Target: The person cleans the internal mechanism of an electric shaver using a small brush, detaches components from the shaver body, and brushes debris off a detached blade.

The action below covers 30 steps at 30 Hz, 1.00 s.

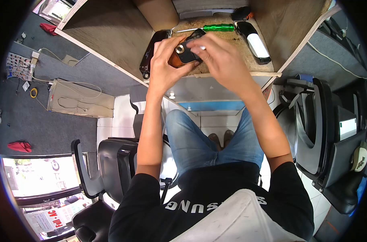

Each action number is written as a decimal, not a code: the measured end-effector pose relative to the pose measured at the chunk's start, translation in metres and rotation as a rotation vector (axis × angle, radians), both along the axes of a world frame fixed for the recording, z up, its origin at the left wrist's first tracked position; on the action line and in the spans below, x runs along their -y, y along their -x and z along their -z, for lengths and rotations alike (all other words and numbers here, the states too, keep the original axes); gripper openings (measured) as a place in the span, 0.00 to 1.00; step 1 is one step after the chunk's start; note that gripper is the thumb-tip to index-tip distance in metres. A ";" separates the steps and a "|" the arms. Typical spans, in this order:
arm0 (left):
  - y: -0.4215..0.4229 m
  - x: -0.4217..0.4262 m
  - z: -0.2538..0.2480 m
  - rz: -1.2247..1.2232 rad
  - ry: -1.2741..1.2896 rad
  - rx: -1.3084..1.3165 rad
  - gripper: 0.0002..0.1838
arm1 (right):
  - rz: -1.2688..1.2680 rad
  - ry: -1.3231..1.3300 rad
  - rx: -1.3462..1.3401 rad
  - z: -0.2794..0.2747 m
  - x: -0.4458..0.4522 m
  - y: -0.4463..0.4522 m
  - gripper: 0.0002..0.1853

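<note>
Our left hand (166,62) holds a black device (186,57), gold ring (179,49) inside the grip; our right hand (222,58) alongside we cannot tell.

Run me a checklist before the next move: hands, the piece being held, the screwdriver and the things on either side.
1. Black device steadied: ok, left hand holds it by its left side.
2. Right hand grip: cannot tell, its fingers are blurred over the device.
3. Green-handled screwdriver out of the hands: ok, it lies behind them.
4. Left hand touch-free of the dark object at left: cannot tell, they overlap in view.
5. White-panelled object apart from the right hand: ok.
</note>
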<state>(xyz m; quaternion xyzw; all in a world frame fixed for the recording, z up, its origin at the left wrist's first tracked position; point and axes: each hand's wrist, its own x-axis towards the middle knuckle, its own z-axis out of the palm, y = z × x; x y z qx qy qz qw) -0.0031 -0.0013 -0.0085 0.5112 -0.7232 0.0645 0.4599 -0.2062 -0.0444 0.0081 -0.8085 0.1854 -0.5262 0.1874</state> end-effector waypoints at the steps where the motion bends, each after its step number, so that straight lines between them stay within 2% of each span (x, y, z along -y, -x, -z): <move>1: -0.001 0.002 0.001 0.002 0.007 0.007 0.40 | 0.026 0.040 -0.050 0.006 -0.001 -0.001 0.10; 5: -0.002 0.001 -0.001 -0.005 0.014 -0.018 0.39 | 0.098 0.072 -0.128 0.011 -0.013 0.005 0.08; 8: 0.001 0.000 -0.001 -0.015 -0.003 -0.050 0.40 | 0.041 0.020 0.048 0.000 -0.015 0.006 0.08; 11: 0.001 0.001 0.000 -0.006 -0.028 -0.076 0.42 | 0.020 0.117 0.080 0.014 0.000 -0.001 0.07; 14: -0.002 0.000 0.003 -0.012 -0.042 -0.145 0.41 | 0.040 -0.038 0.118 0.016 -0.011 0.005 0.07; 17: 0.000 0.001 0.005 0.003 -0.047 -0.265 0.39 | 0.099 -0.202 0.345 0.016 -0.015 0.002 0.08; 21: -0.002 0.000 0.004 0.001 -0.114 -0.230 0.36 | 0.001 -0.257 0.321 0.014 -0.018 -0.005 0.09; 24: -0.006 0.002 0.009 0.022 -0.109 -0.308 0.35 | 0.142 -0.189 0.270 0.024 -0.011 -0.010 0.08; 27: -0.008 0.001 0.010 0.020 -0.112 -0.356 0.34 | 0.213 -0.283 0.365 0.024 -0.014 -0.013 0.07; 30: -0.009 0.003 0.011 0.053 -0.121 -0.368 0.34 | 0.042 -0.147 0.411 0.013 -0.017 -0.014 0.08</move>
